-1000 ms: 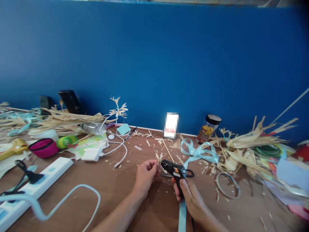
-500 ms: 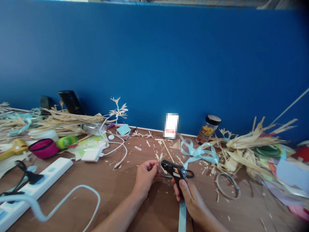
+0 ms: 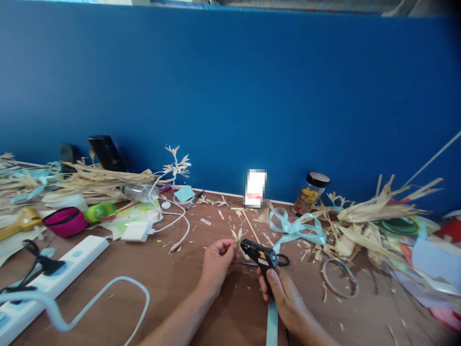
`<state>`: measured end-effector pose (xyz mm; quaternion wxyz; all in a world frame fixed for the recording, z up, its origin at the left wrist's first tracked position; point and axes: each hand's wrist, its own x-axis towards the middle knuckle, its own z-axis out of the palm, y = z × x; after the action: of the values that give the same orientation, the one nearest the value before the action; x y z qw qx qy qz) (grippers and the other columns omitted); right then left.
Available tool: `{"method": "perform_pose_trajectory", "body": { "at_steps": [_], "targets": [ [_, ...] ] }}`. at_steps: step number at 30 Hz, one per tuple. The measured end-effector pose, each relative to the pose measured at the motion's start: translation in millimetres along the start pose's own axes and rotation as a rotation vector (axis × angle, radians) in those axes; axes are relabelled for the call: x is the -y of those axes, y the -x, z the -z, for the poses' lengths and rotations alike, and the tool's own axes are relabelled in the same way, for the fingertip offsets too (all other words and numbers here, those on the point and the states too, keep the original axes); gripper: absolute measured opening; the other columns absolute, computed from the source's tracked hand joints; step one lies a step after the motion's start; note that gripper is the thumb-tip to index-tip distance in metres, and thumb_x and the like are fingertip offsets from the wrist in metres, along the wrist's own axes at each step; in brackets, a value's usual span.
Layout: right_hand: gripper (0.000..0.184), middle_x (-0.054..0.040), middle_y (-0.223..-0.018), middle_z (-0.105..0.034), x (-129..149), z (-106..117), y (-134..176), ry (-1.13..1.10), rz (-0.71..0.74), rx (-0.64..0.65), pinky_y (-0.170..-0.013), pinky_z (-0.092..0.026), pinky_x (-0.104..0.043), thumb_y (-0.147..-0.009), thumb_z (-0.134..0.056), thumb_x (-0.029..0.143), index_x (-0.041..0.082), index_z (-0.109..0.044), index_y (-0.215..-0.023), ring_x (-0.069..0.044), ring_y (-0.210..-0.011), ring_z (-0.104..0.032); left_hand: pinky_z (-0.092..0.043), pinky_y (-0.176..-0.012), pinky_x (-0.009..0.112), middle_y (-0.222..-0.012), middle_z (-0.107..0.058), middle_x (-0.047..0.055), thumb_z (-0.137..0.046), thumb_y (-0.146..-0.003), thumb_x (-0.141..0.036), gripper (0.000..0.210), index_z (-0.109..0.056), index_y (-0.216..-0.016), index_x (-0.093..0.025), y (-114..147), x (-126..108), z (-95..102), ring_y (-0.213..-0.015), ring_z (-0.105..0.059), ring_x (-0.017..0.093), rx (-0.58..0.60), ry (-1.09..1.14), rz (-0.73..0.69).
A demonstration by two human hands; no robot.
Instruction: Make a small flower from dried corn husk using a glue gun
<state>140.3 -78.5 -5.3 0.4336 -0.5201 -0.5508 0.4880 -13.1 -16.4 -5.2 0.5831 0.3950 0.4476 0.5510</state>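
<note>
My right hand (image 3: 279,288) is wrapped round the grip of a black glue gun (image 3: 260,253), its nozzle pointing left. My left hand (image 3: 220,262) pinches a small pale flower of dried husk petals (image 3: 238,236) by its base, right at the nozzle tip. Whether nozzle and flower touch, I cannot tell. Behind the gun lie scissors (image 3: 284,260), partly hidden by it. A light blue ribbon (image 3: 272,324) hangs below my right hand, and more of it lies looped behind the gun.
Dried husks (image 3: 378,206) are heaped at right, near a lidded jar (image 3: 310,193) and a tape roll (image 3: 340,278). On the left are a white power strip (image 3: 81,259), a charger (image 3: 137,231), cables and a pink pouch (image 3: 65,221). A blue partition (image 3: 216,96) stands behind.
</note>
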Motion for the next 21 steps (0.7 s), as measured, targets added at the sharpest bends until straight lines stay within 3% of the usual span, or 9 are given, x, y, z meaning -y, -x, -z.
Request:
{"method": "perform_pose_trajectory", "body": {
  "at_steps": [21],
  "targets": [
    [0.044,0.002,-0.058,-0.046,1.3,-0.5,1.2,0.003,-0.011,-0.009,-0.046,-0.036,-0.022,-0.082,-0.033,0.055,0.015,-0.051,-0.081,-0.011,-0.049,-0.044,-0.041,-0.05,0.019,-0.053,-0.06,-0.001,-0.066,-0.064,-0.034,0.023,-0.064,-0.07,-0.012,0.6,-1.3,-0.9,-0.047,-0.051,0.008,-0.002,-0.014,-0.002]
  ]
}}
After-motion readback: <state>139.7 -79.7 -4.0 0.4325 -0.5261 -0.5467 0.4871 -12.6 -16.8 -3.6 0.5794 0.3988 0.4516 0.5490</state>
